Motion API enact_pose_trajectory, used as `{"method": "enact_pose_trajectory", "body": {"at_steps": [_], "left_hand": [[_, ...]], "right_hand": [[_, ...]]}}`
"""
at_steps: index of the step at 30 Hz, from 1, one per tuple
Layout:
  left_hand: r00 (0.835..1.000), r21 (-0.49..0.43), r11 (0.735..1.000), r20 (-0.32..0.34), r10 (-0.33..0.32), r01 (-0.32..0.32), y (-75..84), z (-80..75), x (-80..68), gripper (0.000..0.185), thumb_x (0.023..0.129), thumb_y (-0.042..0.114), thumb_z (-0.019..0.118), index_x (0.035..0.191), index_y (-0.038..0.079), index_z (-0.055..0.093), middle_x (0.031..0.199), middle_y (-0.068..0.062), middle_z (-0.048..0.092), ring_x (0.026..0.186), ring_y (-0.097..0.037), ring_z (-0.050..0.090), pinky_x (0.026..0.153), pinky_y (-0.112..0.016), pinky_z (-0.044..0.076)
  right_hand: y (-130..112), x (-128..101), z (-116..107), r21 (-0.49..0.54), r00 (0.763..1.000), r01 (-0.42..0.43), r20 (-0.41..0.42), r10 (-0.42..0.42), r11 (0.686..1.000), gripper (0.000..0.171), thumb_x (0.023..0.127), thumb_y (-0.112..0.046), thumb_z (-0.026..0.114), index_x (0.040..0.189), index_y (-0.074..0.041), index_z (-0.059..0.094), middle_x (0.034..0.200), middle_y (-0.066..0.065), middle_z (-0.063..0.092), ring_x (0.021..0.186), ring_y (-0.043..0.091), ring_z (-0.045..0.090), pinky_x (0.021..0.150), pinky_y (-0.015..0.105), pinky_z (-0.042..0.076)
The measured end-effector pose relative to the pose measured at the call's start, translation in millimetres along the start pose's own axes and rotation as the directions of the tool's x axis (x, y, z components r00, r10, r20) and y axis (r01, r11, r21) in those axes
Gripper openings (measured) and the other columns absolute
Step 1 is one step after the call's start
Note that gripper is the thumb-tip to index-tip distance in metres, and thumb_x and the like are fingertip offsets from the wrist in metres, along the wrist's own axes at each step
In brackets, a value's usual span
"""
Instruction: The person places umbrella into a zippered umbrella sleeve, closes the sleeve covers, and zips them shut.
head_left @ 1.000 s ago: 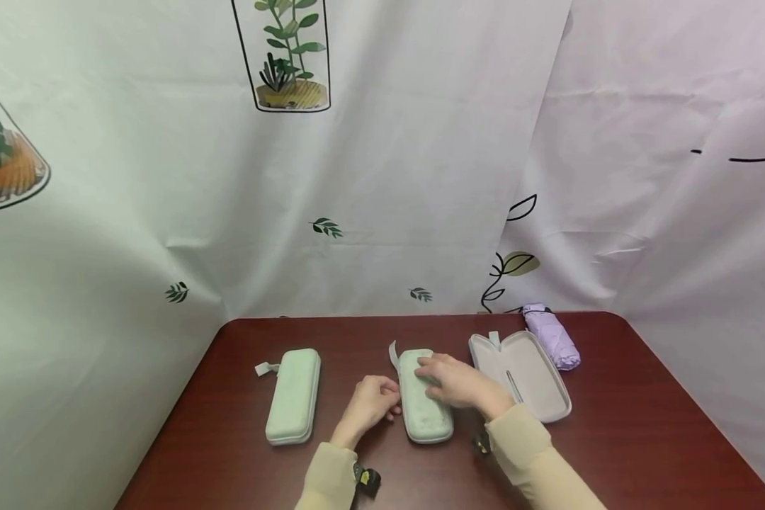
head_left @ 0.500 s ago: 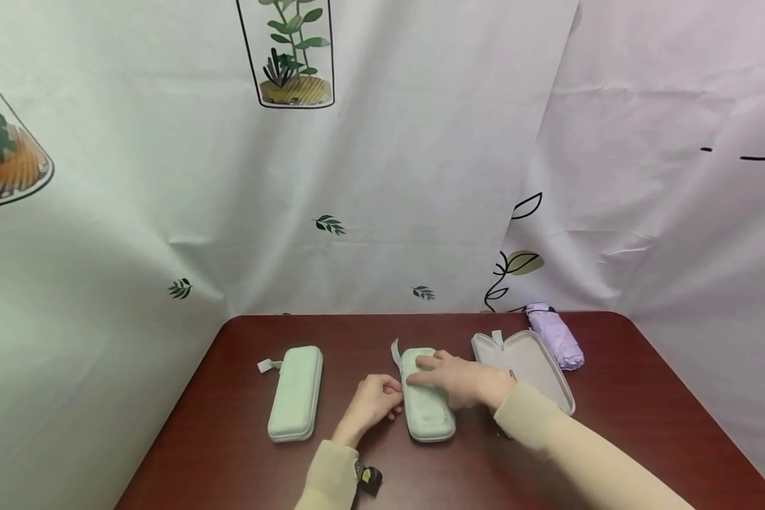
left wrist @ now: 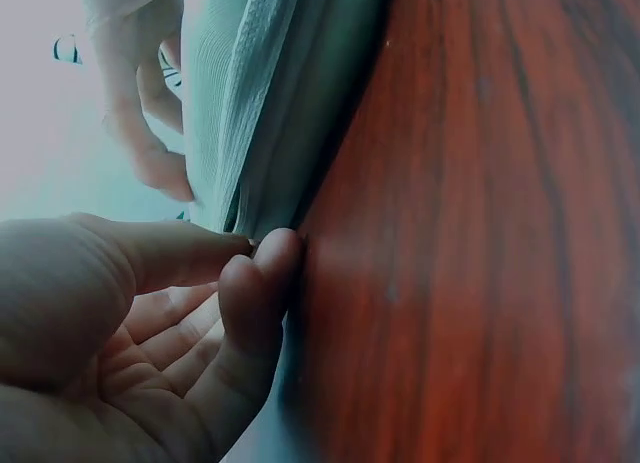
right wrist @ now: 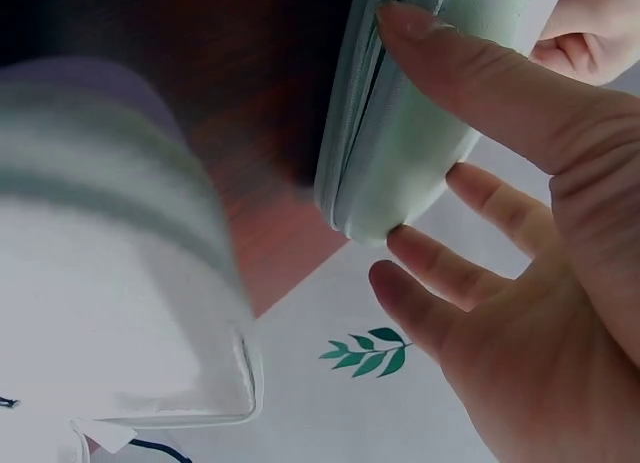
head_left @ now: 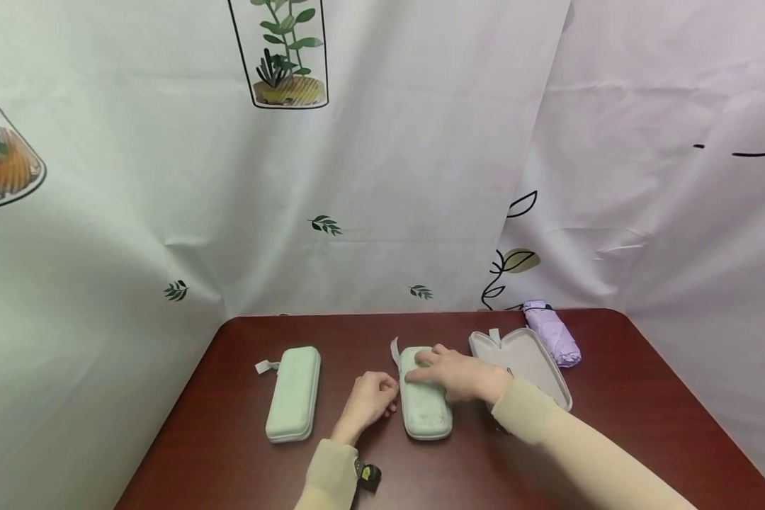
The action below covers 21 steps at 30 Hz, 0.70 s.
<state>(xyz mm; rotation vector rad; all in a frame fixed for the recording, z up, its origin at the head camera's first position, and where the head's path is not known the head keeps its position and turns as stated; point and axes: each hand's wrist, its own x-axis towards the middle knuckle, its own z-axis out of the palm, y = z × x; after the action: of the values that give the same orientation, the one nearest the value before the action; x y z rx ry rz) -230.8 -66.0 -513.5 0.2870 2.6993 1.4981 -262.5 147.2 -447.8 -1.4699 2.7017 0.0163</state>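
Observation:
A mint-green zipped case (head_left: 425, 407) lies in the middle of the dark red table (head_left: 242, 354). My right hand (head_left: 449, 374) rests across its far end. In the right wrist view the thumb (right wrist: 470, 68) lies straight along the zip seam of the green case (right wrist: 415, 153), and the fingers (right wrist: 440, 273) reach loosely past the end. My left hand (head_left: 372, 398) sits against the case's left side. In the left wrist view its thumb and fingertip (left wrist: 268, 268) meet at the lower edge of the green case (left wrist: 255, 103).
A second mint-green case (head_left: 293, 393) lies shut at the left. An open grey case (head_left: 532, 358) lies to the right of my right hand. A folded lilac umbrella (head_left: 551, 333) sits behind it. Printed curtains hang close behind the table.
My right hand has slid a little toward the case's far end and its forearm now comes in from the right. The left hand has stayed at the case's side.

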Motion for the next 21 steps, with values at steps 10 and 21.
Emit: {"method": "enact_pose_trajectory", "body": {"at_steps": [10, 21], "left_hand": [[0.999, 0.052, 0.998, 0.004, 0.045, -0.045, 1.5, -6.4, -4.5, 0.011, 0.088, 0.0, 0.064, 0.081, 0.003, 0.072, 0.061, -0.001, 0.065, 0.049, -0.014, 0.061, 0.046, -0.026, 0.049], [0.994, 0.144, 0.985, 0.052, 0.093, -0.1, -3.0, -14.1, -11.5, 0.015, 0.087, -0.001, 0.062, 0.08, 0.007, 0.073, 0.061, 0.004, 0.065, 0.05, -0.01, 0.06, 0.051, -0.024, 0.047]], "right_hand": [[5.5, 1.1, 3.1, 0.013, 1.0, 0.005, -0.012, -0.005, 1.0, 0.076, 0.066, -0.002, 0.083, 0.135, -0.025, 0.058, 0.141, 0.011, 0.047, 0.134, 0.033, 0.039, 0.104, 0.047, 0.038], [8.5, 2.5, 11.8, 0.118, 0.994, -0.07, -0.074, 0.079, 0.991, 0.077, 0.059, -0.022, 0.092, 0.129, -0.018, 0.06, 0.14, 0.018, 0.047, 0.133, 0.035, 0.041, 0.1, 0.052, 0.039]]}}
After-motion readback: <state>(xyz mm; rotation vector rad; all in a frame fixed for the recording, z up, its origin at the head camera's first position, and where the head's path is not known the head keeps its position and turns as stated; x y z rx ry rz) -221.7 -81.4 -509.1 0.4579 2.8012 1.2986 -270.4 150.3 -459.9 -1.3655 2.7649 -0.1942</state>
